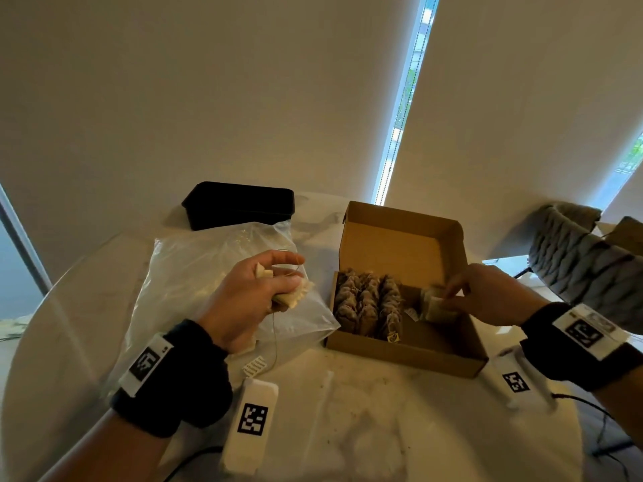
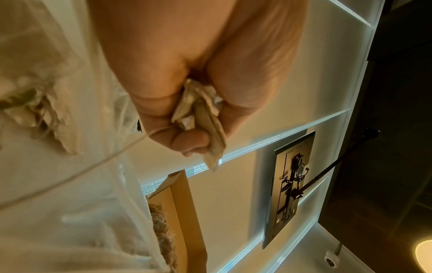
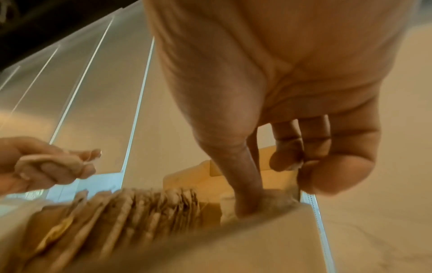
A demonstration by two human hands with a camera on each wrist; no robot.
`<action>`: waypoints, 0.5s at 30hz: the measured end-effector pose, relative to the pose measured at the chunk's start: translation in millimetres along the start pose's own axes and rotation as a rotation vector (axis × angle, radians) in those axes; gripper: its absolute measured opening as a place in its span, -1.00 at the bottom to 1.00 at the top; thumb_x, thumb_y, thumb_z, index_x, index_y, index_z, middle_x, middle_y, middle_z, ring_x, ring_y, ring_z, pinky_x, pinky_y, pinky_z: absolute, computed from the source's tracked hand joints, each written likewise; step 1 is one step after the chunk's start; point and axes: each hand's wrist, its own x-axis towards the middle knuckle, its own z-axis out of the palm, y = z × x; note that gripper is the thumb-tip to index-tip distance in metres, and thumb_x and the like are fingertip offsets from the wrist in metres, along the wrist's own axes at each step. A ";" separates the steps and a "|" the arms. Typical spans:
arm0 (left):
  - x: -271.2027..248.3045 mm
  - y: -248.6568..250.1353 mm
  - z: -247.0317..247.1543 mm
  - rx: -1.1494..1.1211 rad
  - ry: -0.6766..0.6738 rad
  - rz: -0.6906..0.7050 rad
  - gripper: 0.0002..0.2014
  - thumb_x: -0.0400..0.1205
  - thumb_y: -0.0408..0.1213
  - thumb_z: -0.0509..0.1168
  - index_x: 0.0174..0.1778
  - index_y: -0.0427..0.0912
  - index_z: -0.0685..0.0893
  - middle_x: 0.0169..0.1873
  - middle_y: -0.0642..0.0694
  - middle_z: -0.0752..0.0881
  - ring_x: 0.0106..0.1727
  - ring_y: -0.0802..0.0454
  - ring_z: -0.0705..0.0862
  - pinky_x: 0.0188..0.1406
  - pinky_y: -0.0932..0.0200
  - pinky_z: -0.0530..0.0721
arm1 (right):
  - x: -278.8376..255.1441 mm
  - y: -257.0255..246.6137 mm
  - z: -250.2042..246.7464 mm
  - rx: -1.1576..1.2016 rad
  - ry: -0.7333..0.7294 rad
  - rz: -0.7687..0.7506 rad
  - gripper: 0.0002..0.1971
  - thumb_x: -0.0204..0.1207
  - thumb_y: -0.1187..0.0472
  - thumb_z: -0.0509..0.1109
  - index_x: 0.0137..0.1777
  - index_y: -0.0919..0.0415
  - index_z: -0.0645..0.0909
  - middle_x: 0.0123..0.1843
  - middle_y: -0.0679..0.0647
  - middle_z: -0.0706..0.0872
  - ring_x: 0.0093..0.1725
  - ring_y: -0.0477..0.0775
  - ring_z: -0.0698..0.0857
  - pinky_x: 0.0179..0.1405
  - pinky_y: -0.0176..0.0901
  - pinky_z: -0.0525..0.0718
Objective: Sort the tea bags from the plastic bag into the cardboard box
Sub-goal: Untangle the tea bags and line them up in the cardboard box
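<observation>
An open cardboard box (image 1: 407, 356) stands on the table's right half, with rows of brown tea bags (image 1: 365, 304) packed upright in its left part. My right hand (image 1: 459, 293) reaches inside the box and pinches a pale tea bag (image 1: 435, 307) in the right part. My left hand (image 1: 275, 287) hovers over the clear plastic bag (image 1: 195, 273) and grips a few pale tea bags (image 2: 205, 118), one string (image 2: 70, 175) dangling from it. More tea bags (image 2: 42, 109) show through the plastic in the left wrist view.
A black case (image 1: 240, 203) lies behind the plastic bag. White marker blocks (image 1: 252, 422) (image 1: 518, 380) sit on the white table (image 1: 365, 429) near its front edge. A loose tag (image 1: 255, 367) lies by the bag. A grey knitted chair (image 1: 584, 266) stands to the right.
</observation>
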 end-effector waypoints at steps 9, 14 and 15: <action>-1.0 1.0 1.1 -0.011 -0.019 -0.001 -0.80 0.60 -0.43 0.32 0.00 -0.05 0.75 -0.04 -0.20 0.76 -0.08 -0.03 0.68 -0.29 0.21 0.59 | 1.8 9.5 23.6 -0.015 -0.037 -0.142 -0.63 0.50 0.07 0.49 0.06 -0.05 0.30 -0.16 -0.14 0.56 -0.18 -0.10 0.60 -0.25 -0.44 0.47; -0.6 2.0 0.8 -0.069 -0.036 -0.011 -0.73 0.60 -0.53 0.24 0.06 -0.12 0.72 -0.04 -0.21 0.75 -0.10 -0.01 0.68 -0.29 0.24 0.65 | 8.2 10.1 28.7 -0.002 -0.027 -0.075 -0.59 0.48 0.07 0.50 0.11 -0.01 0.29 -0.11 -0.03 0.63 -0.20 -0.09 0.63 -0.12 -0.29 0.62; -0.6 2.4 0.7 -0.080 -0.045 -0.006 -0.72 0.60 -0.55 0.24 0.08 -0.13 0.71 -0.05 -0.21 0.74 -0.10 -0.01 0.68 -0.29 0.24 0.67 | 7.9 9.9 28.3 -0.005 -0.031 -0.074 -0.60 0.49 0.06 0.49 0.11 -0.01 0.29 -0.10 -0.02 0.64 -0.21 -0.09 0.63 -0.10 -0.28 0.63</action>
